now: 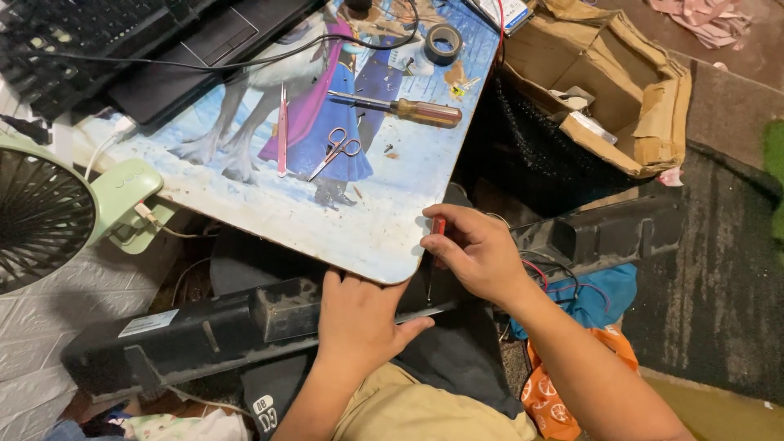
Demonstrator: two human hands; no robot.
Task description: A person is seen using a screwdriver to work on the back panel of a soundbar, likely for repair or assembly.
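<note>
A long black plastic housing [196, 331] lies across my lap, under the edge of a small picture-printed table [359, 229]. My left hand [359, 318] rests on top of the housing and grips it, thumb stretched to the right. My right hand [478, 249] is shut on a small red-handled screwdriver [438, 226], whose thin shaft points down into the housing near the table corner. Red and blue wires [549, 282] trail out of the housing beside my right wrist.
On the table lie a larger amber-handled screwdriver [408, 108], small scissors [336, 149], pink tweezers [282, 131], a tape roll [443, 42] and a black laptop [163, 49]. A green fan [57, 208] stands at left. A torn cardboard box [612, 82] sits at upper right.
</note>
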